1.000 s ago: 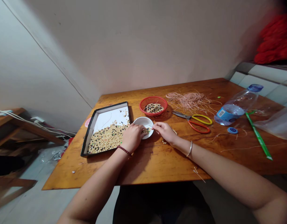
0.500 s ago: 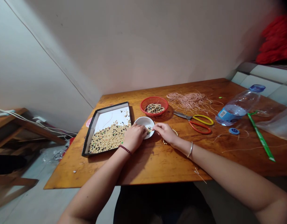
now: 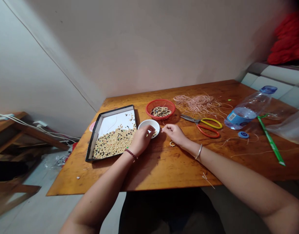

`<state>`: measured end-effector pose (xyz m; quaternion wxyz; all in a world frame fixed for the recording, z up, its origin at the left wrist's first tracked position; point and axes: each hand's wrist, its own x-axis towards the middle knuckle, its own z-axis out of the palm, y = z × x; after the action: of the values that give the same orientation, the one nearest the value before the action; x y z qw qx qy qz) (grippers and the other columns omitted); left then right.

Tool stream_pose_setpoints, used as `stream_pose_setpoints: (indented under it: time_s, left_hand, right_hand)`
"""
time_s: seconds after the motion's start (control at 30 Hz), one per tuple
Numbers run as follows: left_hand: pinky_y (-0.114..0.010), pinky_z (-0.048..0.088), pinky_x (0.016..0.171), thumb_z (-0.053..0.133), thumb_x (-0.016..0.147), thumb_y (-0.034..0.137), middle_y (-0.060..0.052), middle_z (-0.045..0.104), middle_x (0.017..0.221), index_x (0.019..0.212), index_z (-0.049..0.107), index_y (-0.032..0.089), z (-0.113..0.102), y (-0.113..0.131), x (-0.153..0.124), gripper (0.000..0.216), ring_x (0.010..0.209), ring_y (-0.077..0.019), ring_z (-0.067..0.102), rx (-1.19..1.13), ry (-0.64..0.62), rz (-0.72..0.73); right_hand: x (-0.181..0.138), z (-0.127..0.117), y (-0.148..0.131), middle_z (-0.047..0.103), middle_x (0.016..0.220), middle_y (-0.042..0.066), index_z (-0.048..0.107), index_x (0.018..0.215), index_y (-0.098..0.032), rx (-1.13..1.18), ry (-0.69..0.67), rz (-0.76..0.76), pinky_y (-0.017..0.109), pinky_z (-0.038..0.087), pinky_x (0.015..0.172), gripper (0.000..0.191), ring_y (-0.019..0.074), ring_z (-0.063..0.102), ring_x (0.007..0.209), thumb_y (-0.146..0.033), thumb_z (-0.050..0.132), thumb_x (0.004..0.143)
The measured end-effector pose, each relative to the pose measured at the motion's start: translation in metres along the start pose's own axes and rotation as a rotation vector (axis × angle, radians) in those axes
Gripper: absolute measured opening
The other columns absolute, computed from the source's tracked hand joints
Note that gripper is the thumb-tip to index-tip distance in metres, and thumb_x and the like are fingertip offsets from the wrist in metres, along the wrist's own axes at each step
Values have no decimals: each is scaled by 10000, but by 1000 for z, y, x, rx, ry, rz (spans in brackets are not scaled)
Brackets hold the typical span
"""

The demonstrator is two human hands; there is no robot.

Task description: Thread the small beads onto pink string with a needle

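Observation:
Over the near edge of a small white bowl [image 3: 149,123] my left hand [image 3: 142,139] curls downward, thumb and fingertips brought together. Whatever is between those fingertips is too small to make out; a few beads show in the bowl beside them. Just right of the bowl, my right hand [image 3: 175,134] pinches a thin thread, whose end pokes up past the fingertips. Below this hand a short loop of strung pale beads [image 3: 172,144] rests on the table. Left of the bowl is a black-rimmed tray [image 3: 110,118] full of loose cream, dark and some green beads.
Behind the bowl stands a red basket [image 3: 149,112] of bead strands. Pink cord [image 3: 198,103] lies tangled at the back. Scissors [image 3: 207,130] with yellow and red handles, a water bottle [image 3: 246,112], its blue cap [image 3: 243,134] and a green strip [image 3: 271,141] lie to the right.
My hands have moved apart: the right has drawn back slightly from the bowl's rim, and the left fingers have shifted a little left, uncovering more of the bowl.

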<state>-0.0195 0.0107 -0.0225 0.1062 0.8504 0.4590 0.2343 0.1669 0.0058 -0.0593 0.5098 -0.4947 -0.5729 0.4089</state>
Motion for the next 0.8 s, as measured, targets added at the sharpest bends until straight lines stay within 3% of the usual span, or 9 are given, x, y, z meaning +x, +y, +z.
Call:
stream_pose_setpoints:
  time_s: [0.27, 0.8]
  left_hand:
    - [-246, 481, 695, 607, 843, 306, -21, 694, 877, 868, 649, 179, -2, 1, 3, 136, 741, -133, 617, -288, 36, -20]
    - [-259, 497, 675, 597, 838, 327, -34, 706, 886, 879, 671, 187, -4, 3, 4, 163, 749, -150, 627, -285, 26, -36]
  right_hand:
    - [-4, 4, 1, 611, 653, 16, 612, 657, -169, -39, -77, -59, 276, 398, 662, 207, 153, 530, 644, -317, 534, 779]
    - [-4, 1, 0, 630, 672, 20, 614, 667, -168, -120, -73, -84, 269, 414, 665, 206, 152, 548, 651, -313, 540, 793]
